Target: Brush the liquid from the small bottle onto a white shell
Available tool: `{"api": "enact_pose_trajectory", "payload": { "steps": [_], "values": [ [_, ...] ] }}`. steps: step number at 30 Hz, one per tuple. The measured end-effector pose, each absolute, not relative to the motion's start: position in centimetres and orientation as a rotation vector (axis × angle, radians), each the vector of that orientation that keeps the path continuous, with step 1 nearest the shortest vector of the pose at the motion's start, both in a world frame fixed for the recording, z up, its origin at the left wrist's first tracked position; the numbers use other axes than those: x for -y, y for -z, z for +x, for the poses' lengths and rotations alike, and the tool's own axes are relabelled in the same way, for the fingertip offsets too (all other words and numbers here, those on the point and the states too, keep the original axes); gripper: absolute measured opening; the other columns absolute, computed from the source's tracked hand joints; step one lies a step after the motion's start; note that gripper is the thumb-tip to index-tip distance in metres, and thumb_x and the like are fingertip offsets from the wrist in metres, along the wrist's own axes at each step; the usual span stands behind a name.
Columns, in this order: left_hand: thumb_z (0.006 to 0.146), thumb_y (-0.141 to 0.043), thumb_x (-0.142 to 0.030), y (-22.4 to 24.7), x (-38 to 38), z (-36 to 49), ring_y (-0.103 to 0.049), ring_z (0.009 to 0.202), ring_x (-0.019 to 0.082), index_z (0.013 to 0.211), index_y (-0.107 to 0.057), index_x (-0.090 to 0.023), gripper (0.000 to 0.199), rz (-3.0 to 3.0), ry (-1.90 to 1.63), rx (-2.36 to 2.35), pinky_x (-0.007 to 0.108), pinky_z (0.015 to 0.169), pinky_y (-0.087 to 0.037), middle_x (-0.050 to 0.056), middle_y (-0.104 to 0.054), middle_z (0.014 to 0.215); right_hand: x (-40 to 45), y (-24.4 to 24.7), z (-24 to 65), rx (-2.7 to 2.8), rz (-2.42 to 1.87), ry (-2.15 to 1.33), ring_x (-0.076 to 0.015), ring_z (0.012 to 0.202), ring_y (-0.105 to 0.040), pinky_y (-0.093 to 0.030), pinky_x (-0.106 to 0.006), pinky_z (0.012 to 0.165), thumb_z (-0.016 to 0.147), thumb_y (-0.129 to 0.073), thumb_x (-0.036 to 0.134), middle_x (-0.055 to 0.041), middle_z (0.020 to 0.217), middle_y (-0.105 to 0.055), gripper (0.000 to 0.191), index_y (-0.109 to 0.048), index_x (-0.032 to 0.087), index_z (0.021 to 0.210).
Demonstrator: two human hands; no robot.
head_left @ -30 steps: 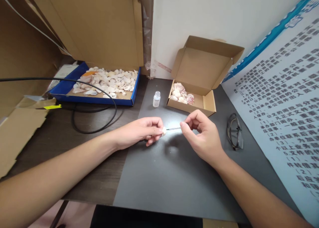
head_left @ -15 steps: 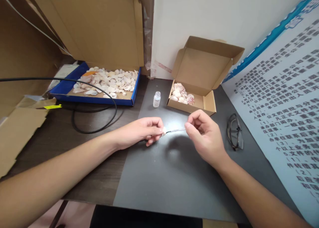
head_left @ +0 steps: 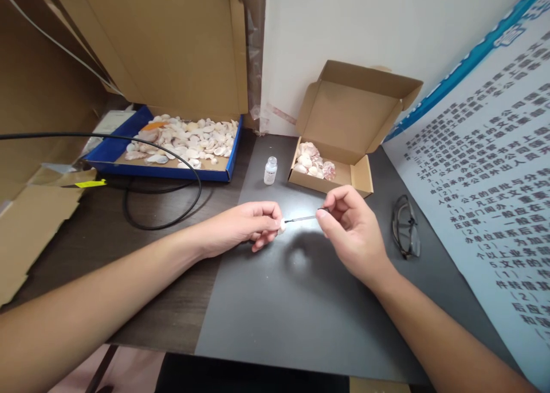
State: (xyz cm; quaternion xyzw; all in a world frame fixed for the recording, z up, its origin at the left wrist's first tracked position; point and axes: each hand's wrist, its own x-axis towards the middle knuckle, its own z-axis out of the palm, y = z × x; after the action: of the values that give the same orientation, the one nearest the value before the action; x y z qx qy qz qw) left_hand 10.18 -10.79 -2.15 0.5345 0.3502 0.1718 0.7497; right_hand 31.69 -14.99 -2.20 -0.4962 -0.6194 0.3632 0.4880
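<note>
My left hand (head_left: 244, 227) pinches a small white seashell (head_left: 282, 227) between thumb and fingers. In my right hand (head_left: 354, 232) is a thin brush (head_left: 302, 218) with a clear stem; a bit of a dark handle shows between the fingertips. The brush's dark tip reaches the shell and appears to touch its upper edge. Beyond the hands, a small clear glass bottle (head_left: 270, 172) with a pale label stands upright with no cap on. Most of the shell is hidden by my left fingers.
A blue-edged box (head_left: 184, 172) full of seashells stands open at the back left, with a black cable (head_left: 200, 192) looping before it. Several shells lie in a small cardboard box (head_left: 363, 178) behind my right hand. Glasses (head_left: 404, 227) rest at right beside a printed poster (head_left: 485, 181).
My right hand has shifted slightly up and left, and the brush now lies flatter, its tip higher on the shell. My left hand stays nearly still.
</note>
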Motion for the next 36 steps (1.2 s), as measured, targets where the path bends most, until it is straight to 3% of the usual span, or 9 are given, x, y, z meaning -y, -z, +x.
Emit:
{"api": "enact_pose_trajectory", "payload": {
  "steps": [18,23,28,33,36],
  "values": [
    [0.085,-0.059,-0.026,2.27,10.84,10.25,-0.044,0.055,0.007,0.079,-0.052,-0.017,0.013,1.169,-0.377,-0.768,0.020,0.053,-0.035,-0.003,-0.051,0.065,14.67,1.98,31.89,1.436,-1.219,-1.013,-0.0077,0.053,-0.044,-0.035,-0.024,0.053,0.082,-0.063,0.021,0.0077,0.066,-0.044,0.015,-0.048,0.022,0.085],
    [0.085,-0.059,-0.025,2.26,10.80,10.20,-0.044,0.054,0.007,0.079,-0.052,-0.017,0.012,1.164,-0.375,-0.762,0.020,0.054,-0.036,-0.004,-0.051,0.065,14.54,2.04,31.82,1.356,-1.173,-1.215,-0.0082,0.048,-0.043,-0.034,-0.025,0.051,0.089,-0.054,0.029,0.0080,0.062,-0.043,0.012,-0.046,0.023,0.083],
    [0.085,-0.059,-0.026,2.13,10.81,10.20,-0.045,0.055,0.007,0.079,-0.052,-0.017,0.013,1.170,-0.376,-0.774,0.020,0.053,-0.036,-0.004,-0.051,0.065,14.88,1.96,31.77,1.614,-1.286,-0.861,-0.0089,0.056,-0.043,-0.036,-0.025,0.055,0.082,-0.063,0.021,0.0060,0.067,-0.047,0.014,-0.049,0.022,0.082],
    [0.084,-0.059,-0.025,2.09,10.84,10.27,-0.045,0.054,0.007,0.079,-0.052,-0.017,0.012,1.161,-0.383,-0.773,0.020,0.053,-0.036,-0.003,-0.051,0.065,14.68,2.21,31.93,1.403,-1.146,-1.176,-0.0090,0.050,-0.047,-0.037,-0.025,0.052,0.088,-0.055,0.028,0.0075,0.062,-0.047,0.011,-0.047,0.022,0.084],
    [0.084,-0.058,-0.025,2.04,10.88,10.29,-0.045,0.054,0.007,0.078,-0.052,-0.017,0.012,1.156,-0.390,-0.778,0.020,0.053,-0.036,-0.003,-0.051,0.065,14.55,2.38,31.80,1.431,-1.205,-1.127,-0.0090,0.050,-0.046,-0.036,-0.025,0.053,0.086,-0.056,0.026,0.0073,0.062,-0.047,0.011,-0.047,0.022,0.082]
  ]
}}
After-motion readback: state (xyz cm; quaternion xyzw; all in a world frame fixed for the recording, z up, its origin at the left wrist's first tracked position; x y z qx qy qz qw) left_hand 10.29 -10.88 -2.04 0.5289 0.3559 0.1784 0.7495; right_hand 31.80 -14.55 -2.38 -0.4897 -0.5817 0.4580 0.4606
